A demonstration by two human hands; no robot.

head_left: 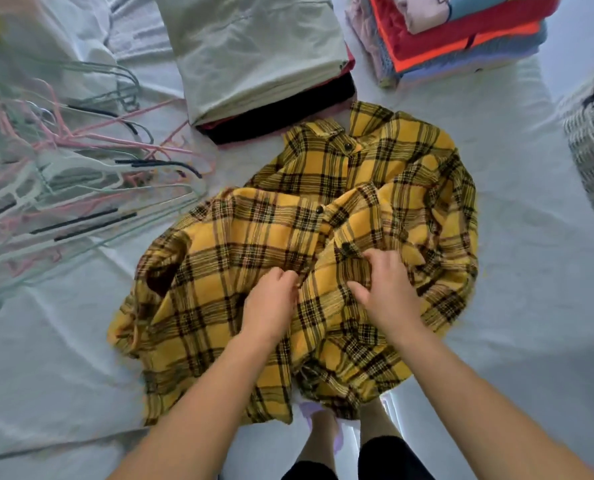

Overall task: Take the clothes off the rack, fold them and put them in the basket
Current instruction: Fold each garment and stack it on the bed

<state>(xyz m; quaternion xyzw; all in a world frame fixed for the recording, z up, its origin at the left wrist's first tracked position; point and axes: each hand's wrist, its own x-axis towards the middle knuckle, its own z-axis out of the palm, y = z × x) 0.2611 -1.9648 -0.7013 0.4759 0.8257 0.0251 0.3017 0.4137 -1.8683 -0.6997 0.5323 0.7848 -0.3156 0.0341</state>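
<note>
A yellow and black plaid shirt [254, 237] lies crumpled on the white sheet in the middle of the view, collar pointing away from me. My left hand [271, 306] pinches the shirt's front edge near its middle. My right hand [385, 285] grips the other front edge beside a dark button, close to the left hand. No rack or basket shows in this view.
A heap of pink, green and white hangers [66, 174] lies at the left. A folded pale green cloth [257, 53] tops a pile behind the shirt. Another folded stack [455, 32] with red and orange items sits at the back right. A black-and-white woven fabric [593, 133] is at the right edge.
</note>
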